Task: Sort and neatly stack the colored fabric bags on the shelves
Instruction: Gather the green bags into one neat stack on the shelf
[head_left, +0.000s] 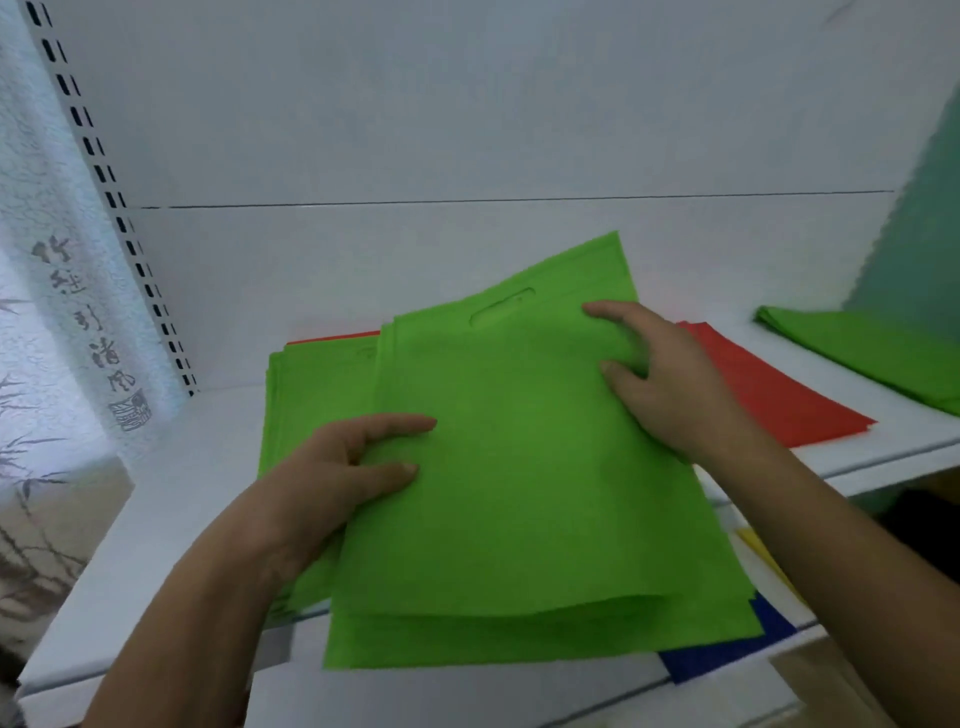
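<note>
Nearest me, a blue bag (727, 654) and a yellow one (763, 556) peek out on the lower shelf, right of the work. Above them, the green bags (519, 493) I'm handling overhang the near edge of the white shelf (171, 499). My left hand (343, 467) lies on their left side, fingers out straight and pressing down, thumb hidden. My right hand (660, 379) rests on the far right part, fingers relaxed and spread flat, gripping nothing that I can see. I judge this step is squaring the skewed top bags onto the green stack (306, 405) just left and beneath: slide rather than lift, push away from me, twist left until edges meet. Farther right lie red bags (779, 395), partly under the green; beyond them, another green pile (872, 358).
</note>
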